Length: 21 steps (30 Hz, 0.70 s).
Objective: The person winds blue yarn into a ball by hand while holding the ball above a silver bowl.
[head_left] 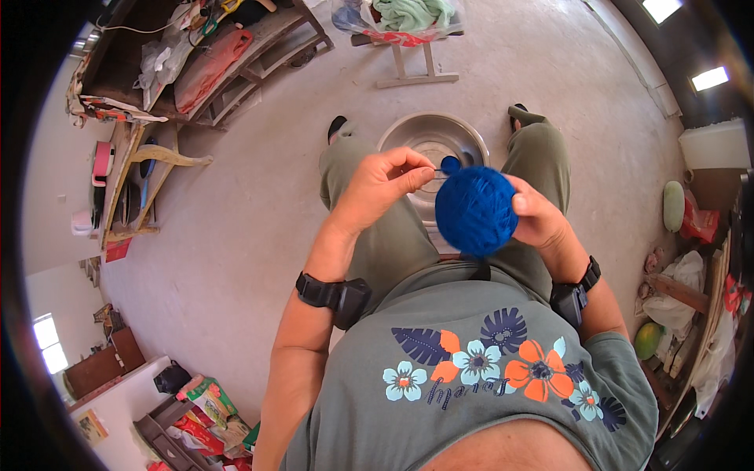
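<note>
A large ball of blue yarn (476, 212) is held up in front of my lap. My right hand (540, 216) is closed around its right side, with the thumb on top. My left hand (390, 180) pinches a dark strand of yarn (437, 169) between thumb and forefinger, just left of the ball. Beneath them, between my feet, stands a wide metal basin (393, 132). A much smaller blue yarn ball (450, 164) shows inside it. The big ball hides part of the basin.
A low stand (420, 78) with a bag of pale green cloth (412, 14) is ahead. Cluttered wooden shelves (259, 59) stand at the far left. Along the right are a wooden rack (699, 330), plastic bags and gourds. Boxed goods (208, 400) sit at the lower left.
</note>
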Motion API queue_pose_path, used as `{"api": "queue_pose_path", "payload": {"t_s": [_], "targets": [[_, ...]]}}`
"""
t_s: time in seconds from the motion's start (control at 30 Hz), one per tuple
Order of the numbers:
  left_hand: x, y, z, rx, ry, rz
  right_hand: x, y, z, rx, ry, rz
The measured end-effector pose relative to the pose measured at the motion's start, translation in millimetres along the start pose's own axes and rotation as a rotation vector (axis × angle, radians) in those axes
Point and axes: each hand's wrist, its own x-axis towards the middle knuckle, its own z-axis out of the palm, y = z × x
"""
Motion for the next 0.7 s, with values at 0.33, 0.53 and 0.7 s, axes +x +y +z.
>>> {"api": "queue_pose_path", "payload": {"t_s": [0.33,0.53,0.7], "targets": [[-2.5,-29.5,16.1,-0.045,0.004,-0.057,17.4,1.6,6.7,0.078,0.168,-0.212],[-5.3,-21.9,26.1,-0.029,-0.088,-0.134,26.4,0.6,10.7,0.055,0.221,-0.219],[-9.5,-15.1,24.8,0.025,-0.247,-0.127,25.3,2.6,10.1,-0.091,0.397,-0.197]]}}
